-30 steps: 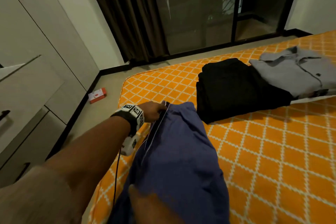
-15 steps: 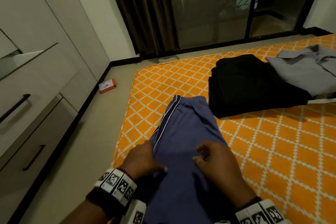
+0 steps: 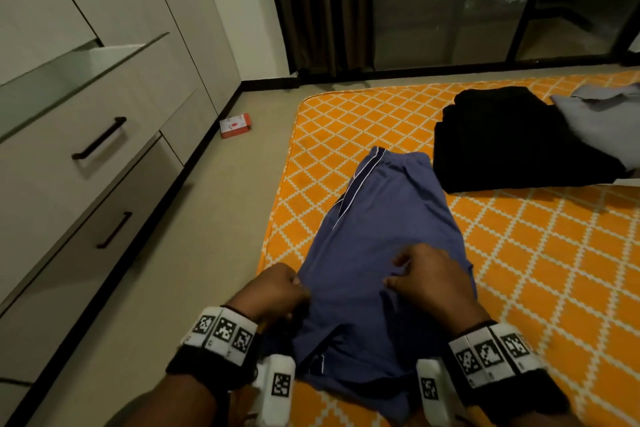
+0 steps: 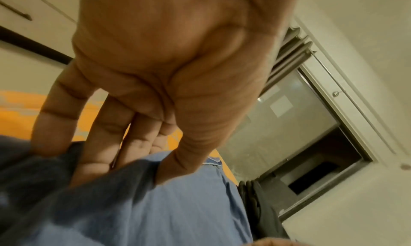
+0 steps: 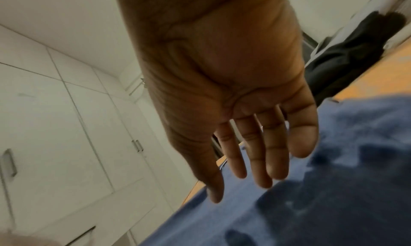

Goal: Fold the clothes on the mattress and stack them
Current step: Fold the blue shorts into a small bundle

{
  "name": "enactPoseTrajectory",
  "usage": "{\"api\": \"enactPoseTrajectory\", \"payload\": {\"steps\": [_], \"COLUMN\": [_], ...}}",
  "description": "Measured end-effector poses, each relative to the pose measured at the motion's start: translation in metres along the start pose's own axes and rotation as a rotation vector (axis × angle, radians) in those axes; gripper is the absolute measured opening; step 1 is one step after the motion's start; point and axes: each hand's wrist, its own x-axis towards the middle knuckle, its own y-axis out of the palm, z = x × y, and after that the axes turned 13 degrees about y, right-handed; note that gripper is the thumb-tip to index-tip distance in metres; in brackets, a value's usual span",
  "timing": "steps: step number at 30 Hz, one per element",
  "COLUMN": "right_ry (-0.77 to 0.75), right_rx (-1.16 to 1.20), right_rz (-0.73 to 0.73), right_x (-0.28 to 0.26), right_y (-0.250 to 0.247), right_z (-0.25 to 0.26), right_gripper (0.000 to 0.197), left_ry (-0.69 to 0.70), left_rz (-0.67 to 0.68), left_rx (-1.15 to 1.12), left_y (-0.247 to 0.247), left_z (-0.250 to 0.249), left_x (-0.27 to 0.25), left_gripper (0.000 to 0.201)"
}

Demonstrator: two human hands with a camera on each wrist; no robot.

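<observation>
Blue shorts (image 3: 381,218) with a white side stripe lie lengthwise on the orange patterned mattress (image 3: 536,253), close to its left edge. My left hand (image 3: 280,291) is at the shorts' near left edge. In the left wrist view my left hand (image 4: 133,161) pinches a fold of the shorts (image 4: 155,205), thumb on top and fingers tucked beneath. My right hand (image 3: 429,277) is over the middle of the cloth. The right wrist view shows my right hand (image 5: 251,153) with straight fingers just above the shorts (image 5: 311,205), holding nothing. A folded black garment (image 3: 502,142) and a grey shirt (image 3: 602,114) lie further back on the right.
Wardrobe drawers with black handles (image 3: 100,139) line the left wall, and the top drawer (image 3: 86,59) stands open. A small red box (image 3: 235,126) lies on the floor strip beside the mattress. A dark curtain (image 3: 318,3) and glass sliding doors (image 3: 450,0) are behind.
My left hand has come back from the far waistband end to the near left edge and taken hold of the cloth. My right hand has moved up onto the middle of the shorts.
</observation>
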Motion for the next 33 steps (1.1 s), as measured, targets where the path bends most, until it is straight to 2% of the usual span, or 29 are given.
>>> {"api": "enactPoseTrajectory", "payload": {"steps": [3, 5, 6, 9, 11, 13, 15, 16, 19, 22, 24, 26, 28, 29, 30, 31, 33], "right_ry": [0.094, 0.06, 0.015, -0.106, -0.184, -0.21, -0.183, -0.19, -0.257, -0.303, -0.301, -0.249, -0.132, -0.055, 0.039, 0.134, 0.26], "right_rx": [0.057, -0.015, -0.075, -0.278, -0.406, -0.395, -0.346, -0.342, -0.428, -0.551, -0.552, -0.469, -0.381, -0.341, -0.31, -0.276, -0.192], "right_rz": [-0.078, 0.022, 0.107, 0.279, 0.278, 0.265, 0.306, 0.306, 0.357, 0.544, 0.596, 0.521, 0.301, 0.192, 0.116, 0.088, 0.151], "right_x": [-0.03, -0.054, -0.065, -0.091, -0.097, -0.099, -0.097, -0.097, -0.102, -0.112, -0.11, -0.098, -0.08, -0.071, -0.062, -0.054, -0.047], "right_y": [-0.002, -0.001, 0.001, 0.005, 0.016, 0.026, 0.033, 0.032, 0.031, 0.033, 0.03, 0.014, -0.004, -0.013, -0.018, -0.019, -0.017], "right_z": [-0.003, 0.004, 0.008, 0.023, 0.026, 0.025, 0.023, 0.024, 0.031, 0.038, 0.039, 0.034, 0.021, 0.013, 0.003, -0.006, -0.017], "right_gripper": [0.04, 0.046, 0.05, 0.056, 0.046, 0.04, 0.068, 0.071, 0.041, 0.036, 0.036, 0.038, 0.043, 0.048, 0.063, 0.085, 0.135], "left_ry": [-0.068, -0.112, -0.127, -0.098, -0.085, -0.1, -0.119, -0.138, -0.168, -0.141, -0.104, -0.087, -0.078, -0.073, -0.073, -0.073, -0.065], "left_rz": [-0.064, -0.151, -0.15, -0.046, 0.007, 0.021, 0.011, 0.017, 0.056, 0.091, 0.07, 0.037, 0.006, 0.013, 0.026, 0.026, -0.014], "left_rx": [-0.12, -0.16, -0.15, -0.079, 0.035, 0.23, 0.274, 0.243, 0.241, 0.355, 0.351, 0.291, 0.232, 0.205, 0.174, 0.134, 0.104], "left_y": [-0.005, -0.003, 0.0, 0.008, 0.012, 0.011, 0.006, 0.004, -0.004, -0.006, -0.004, -0.001, -0.002, -0.002, -0.003, -0.004, -0.005], "left_z": [0.004, 0.009, 0.011, 0.011, 0.01, 0.009, 0.007, 0.007, 0.011, 0.015, 0.016, 0.014, 0.013, 0.014, 0.014, 0.014, 0.012], "left_x": [-0.009, -0.012, -0.014, -0.02, -0.026, -0.031, -0.034, -0.035, -0.034, -0.032, -0.028, -0.024, -0.022, -0.02, -0.019, -0.018, -0.014], "left_gripper": [0.022, 0.022, 0.026, 0.038, 0.038, 0.045, 0.042, 0.042, 0.041, 0.03, 0.036, 0.055, 0.07, 0.076, 0.08, 0.081, 0.076]}}
